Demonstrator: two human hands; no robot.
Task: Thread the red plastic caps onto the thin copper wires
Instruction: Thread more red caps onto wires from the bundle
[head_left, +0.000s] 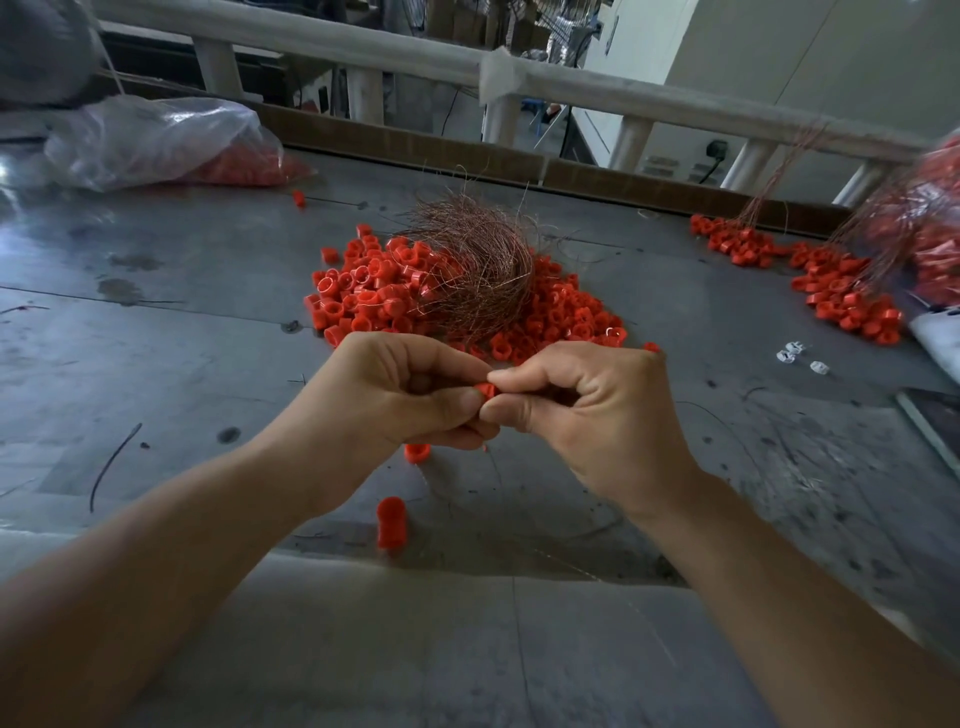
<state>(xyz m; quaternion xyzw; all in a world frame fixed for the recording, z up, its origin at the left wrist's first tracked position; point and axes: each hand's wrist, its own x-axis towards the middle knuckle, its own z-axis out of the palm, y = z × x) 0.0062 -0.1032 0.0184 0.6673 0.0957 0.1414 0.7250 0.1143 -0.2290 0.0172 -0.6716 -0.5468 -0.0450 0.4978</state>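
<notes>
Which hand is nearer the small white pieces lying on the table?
Right. The right hand is to the left of the white pieces. The left hand is farther left, beyond the right one. Both pinch one red cap.

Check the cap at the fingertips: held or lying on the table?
Held: left hand and right hand both pinch the red cap above the table.

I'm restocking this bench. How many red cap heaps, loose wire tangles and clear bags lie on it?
Red cap heaps: 2, centre and right
Copper wire tangles: 1
Clear bags: 1
Total: 4
Blurred red mass at right edge not counted.
</notes>
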